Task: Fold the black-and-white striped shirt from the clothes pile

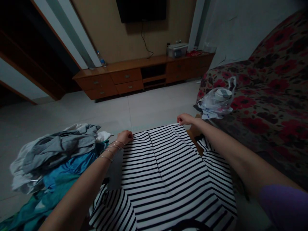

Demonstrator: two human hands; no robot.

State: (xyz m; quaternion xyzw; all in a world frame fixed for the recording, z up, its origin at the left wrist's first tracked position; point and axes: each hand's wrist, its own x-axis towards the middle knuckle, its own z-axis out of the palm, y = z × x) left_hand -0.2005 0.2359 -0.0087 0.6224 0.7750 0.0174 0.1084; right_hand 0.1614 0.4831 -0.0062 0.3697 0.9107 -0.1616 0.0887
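A white shirt with black stripes (pixel 161 166) lies spread out in front of me, its hem at the far end and a dark neckline at the near edge. At the hem's left corner, my left hand (pixel 125 137) is closed on the cloth, with several thin bangles around the wrist. My right hand (pixel 185 119) pinches the hem's right corner between thumb and fingers. Both striped sleeves stick out at the sides near me. Whatever supports the shirt is mostly hidden beneath it.
Left of the shirt is a heap of grey, white, blue and teal clothes (pixel 62 150). A clear plastic bag (pixel 216 101) with a white round container rests by the flowered sofa (pixel 271 86). Ahead stand a low wooden cabinet (pixel 127 77) and a wall-mounted television (pixel 141 11).
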